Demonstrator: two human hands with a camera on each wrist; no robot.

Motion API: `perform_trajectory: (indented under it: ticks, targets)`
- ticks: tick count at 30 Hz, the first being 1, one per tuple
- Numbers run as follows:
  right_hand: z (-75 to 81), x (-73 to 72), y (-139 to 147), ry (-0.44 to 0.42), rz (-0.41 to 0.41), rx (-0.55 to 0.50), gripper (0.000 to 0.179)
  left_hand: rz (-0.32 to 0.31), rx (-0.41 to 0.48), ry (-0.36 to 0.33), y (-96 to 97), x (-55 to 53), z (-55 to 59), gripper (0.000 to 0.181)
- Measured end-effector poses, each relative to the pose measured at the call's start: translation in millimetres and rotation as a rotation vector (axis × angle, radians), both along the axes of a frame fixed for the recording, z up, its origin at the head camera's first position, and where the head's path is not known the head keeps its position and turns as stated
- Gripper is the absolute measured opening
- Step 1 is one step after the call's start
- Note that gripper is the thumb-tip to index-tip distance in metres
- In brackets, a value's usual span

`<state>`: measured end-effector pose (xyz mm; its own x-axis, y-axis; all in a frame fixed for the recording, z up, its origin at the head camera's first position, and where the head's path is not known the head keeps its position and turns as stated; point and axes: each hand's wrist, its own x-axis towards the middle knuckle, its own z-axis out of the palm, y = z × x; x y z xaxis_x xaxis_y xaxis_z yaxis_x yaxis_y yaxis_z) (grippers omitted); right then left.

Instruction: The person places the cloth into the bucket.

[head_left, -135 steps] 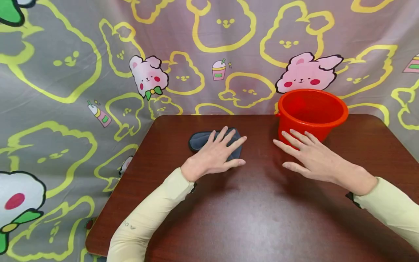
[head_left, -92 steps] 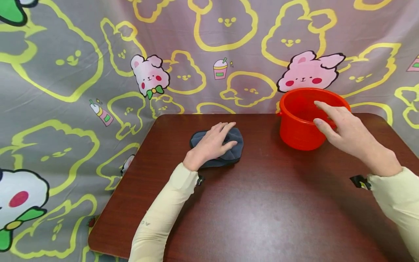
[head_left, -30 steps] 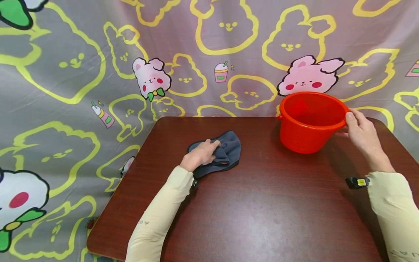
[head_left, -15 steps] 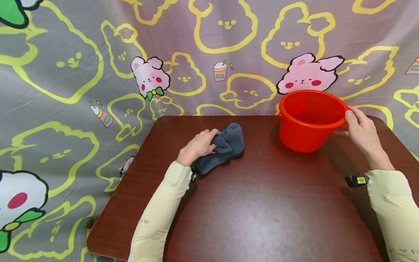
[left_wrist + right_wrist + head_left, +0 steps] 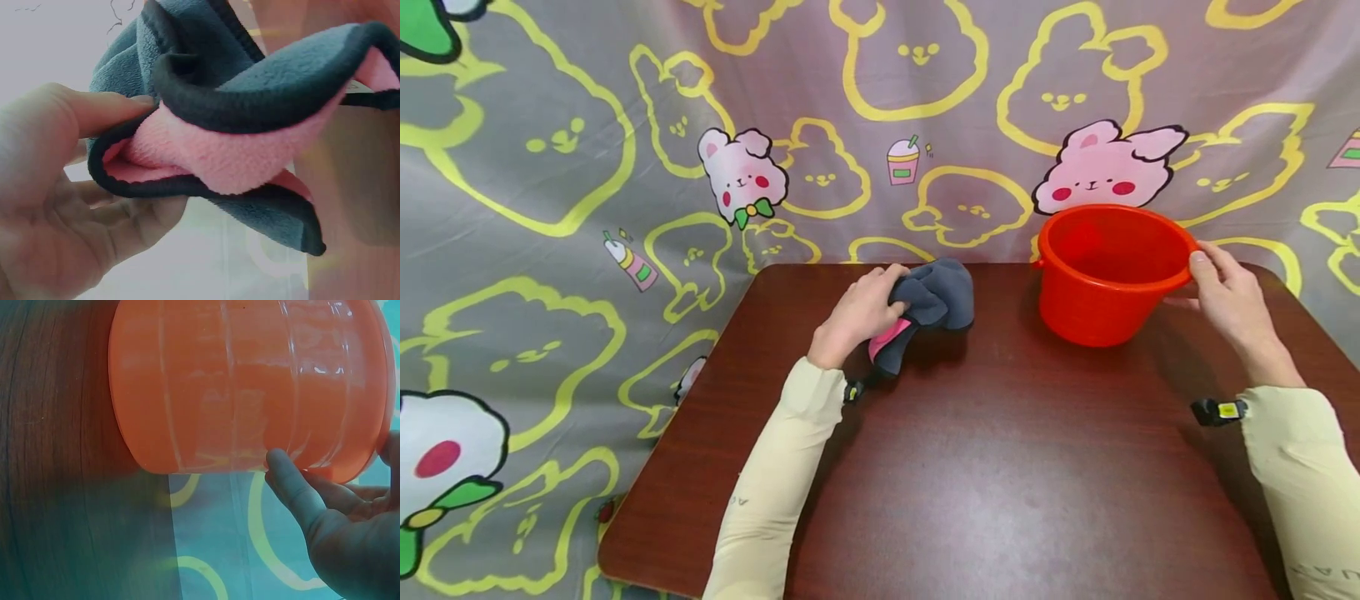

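We observe the left hand [image 5: 863, 304] pinching a folded blue-grey fleece cloth [image 5: 953, 292] with black edging and a pink reverse, its thumb set against the fingers. The cloth hangs bunched above the far part of a dark reddish-brown wood-grain table [image 5: 1000, 500], left of and apart from a round red plastic bucket [image 5: 1090, 312]. The bucket stands upright near the table's far edge. At its right side we find the right hand [image 5: 1234, 304] gripping the rim, thumb at the lip and fingers against the outer wall. Behind, we note a grey-pink curtain [image 5: 970, 50] printed with yellow-outlined cartoon animals.
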<state>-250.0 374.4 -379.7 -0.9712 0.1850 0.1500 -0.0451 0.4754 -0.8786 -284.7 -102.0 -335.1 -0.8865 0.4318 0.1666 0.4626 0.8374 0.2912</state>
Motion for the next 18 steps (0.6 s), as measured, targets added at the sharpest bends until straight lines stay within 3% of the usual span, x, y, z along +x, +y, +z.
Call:
perform_trajectory:
  ticks: [8, 18]
  targets:
    - [-0.2, 2.2, 1, 0.015, 0.013, -0.028, 0.056, -0.009, 0.086, 0.038, 15.9, 1.3, 11.2, 0.047]
    - [-0.1, 2.4, 0, 0.017, 0.025, -0.036, 0.056, -0.021, 0.208, 0.14, 37.7, 1.7, 23.0, 0.047]
